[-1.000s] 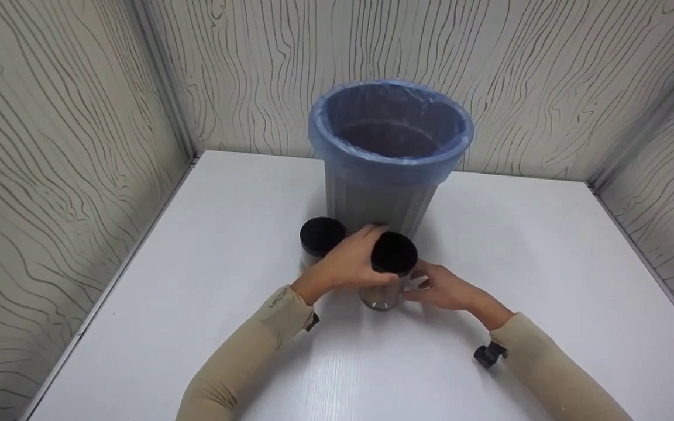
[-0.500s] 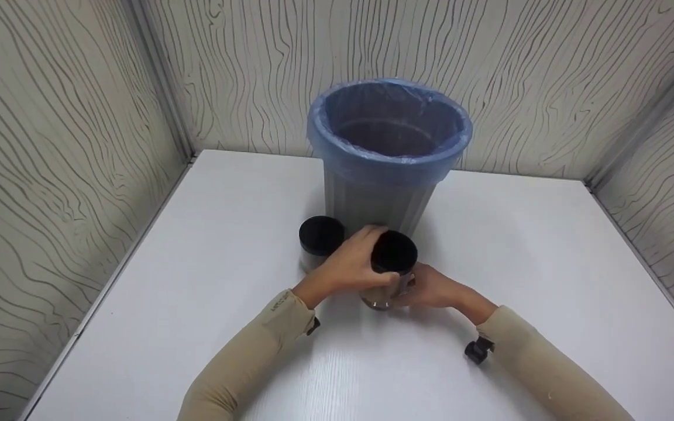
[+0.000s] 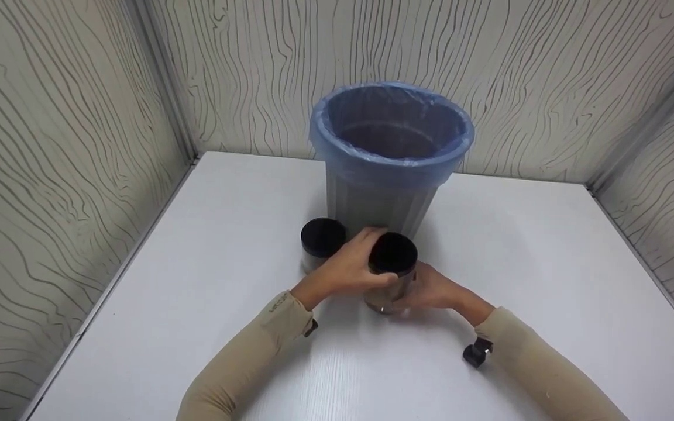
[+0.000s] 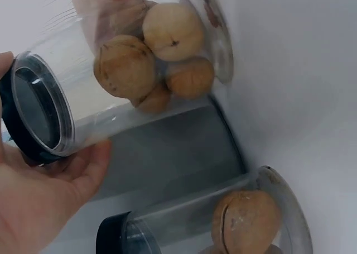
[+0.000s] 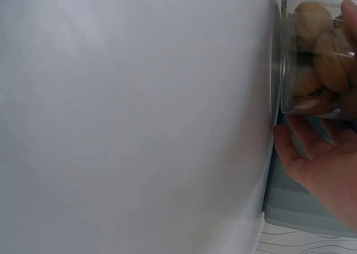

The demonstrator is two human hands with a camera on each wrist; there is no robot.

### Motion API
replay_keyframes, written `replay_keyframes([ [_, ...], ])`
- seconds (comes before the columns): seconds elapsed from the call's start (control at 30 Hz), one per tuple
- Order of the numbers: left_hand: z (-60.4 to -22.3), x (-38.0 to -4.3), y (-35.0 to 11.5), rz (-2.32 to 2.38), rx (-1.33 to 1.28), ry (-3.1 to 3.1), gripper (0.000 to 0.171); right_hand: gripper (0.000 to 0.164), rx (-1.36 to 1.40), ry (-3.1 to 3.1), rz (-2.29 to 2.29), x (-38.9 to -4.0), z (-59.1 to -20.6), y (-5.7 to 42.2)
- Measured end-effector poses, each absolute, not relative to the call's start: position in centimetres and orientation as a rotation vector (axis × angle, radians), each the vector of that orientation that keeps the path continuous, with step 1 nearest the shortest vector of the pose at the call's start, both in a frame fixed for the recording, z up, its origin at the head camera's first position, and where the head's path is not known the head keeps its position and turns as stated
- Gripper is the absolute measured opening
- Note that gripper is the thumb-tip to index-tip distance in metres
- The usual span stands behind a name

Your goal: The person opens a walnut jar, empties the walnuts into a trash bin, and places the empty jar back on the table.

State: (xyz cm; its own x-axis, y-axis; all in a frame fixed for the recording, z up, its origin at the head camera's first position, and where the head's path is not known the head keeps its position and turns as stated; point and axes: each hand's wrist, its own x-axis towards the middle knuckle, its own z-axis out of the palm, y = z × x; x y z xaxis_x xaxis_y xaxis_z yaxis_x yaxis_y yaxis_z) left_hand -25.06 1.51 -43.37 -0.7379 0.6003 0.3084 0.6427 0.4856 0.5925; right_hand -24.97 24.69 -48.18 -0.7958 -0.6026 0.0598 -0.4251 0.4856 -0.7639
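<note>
Walnut jar [image 3: 393, 254] held in both hands [image 3: 348, 266]; second jar [image 3: 323, 236] near bin [image 3: 381, 202].

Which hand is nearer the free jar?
Left. The left hand sits close beside the free jar; the right hand is farther off, on the other side of the held jar.

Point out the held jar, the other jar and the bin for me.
Held jar [image 4: 76, 80]: left wrist view, on its clear side wall, near the black top.
Other jar [image 3: 323, 236]: head view, on its black top.
Bin [image 3: 381, 203]: head view, on its grey front wall, below the blue liner [image 3: 391, 171].
</note>
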Motion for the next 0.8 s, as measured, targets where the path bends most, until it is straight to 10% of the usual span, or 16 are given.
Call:
replay_keyframes([
  [0.8, -41.6, -25.1, 0.1, -1.323, -1.279, -2.466, 0.085, 0.077, -0.912, 2.563, -1.136, -22.9, -43.6, 27.2],
])
